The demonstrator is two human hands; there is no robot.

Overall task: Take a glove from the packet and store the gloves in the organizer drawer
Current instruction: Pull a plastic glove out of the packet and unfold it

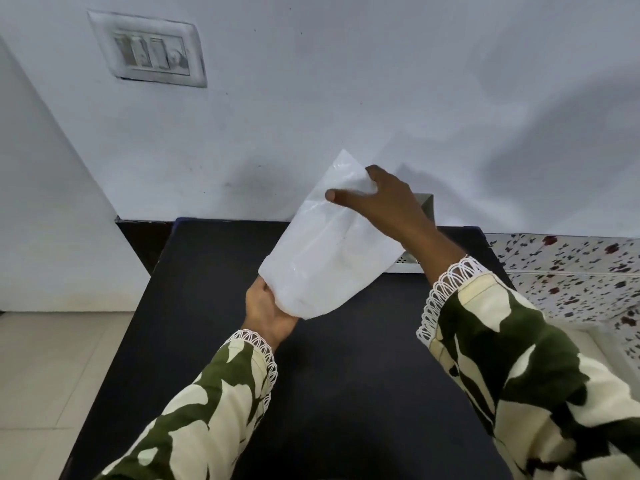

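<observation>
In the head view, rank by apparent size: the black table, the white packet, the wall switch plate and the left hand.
1. black table, by far the largest.
2. white packet, held by both hands above the table.
3. wall switch plate.
4. left hand, partly hidden under the packet, so its rank against the plate is unsure.

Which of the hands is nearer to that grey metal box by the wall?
Right. The right hand grips the packet directly over the grey box; the left hand holds the packet's lower end, farther away.
</observation>
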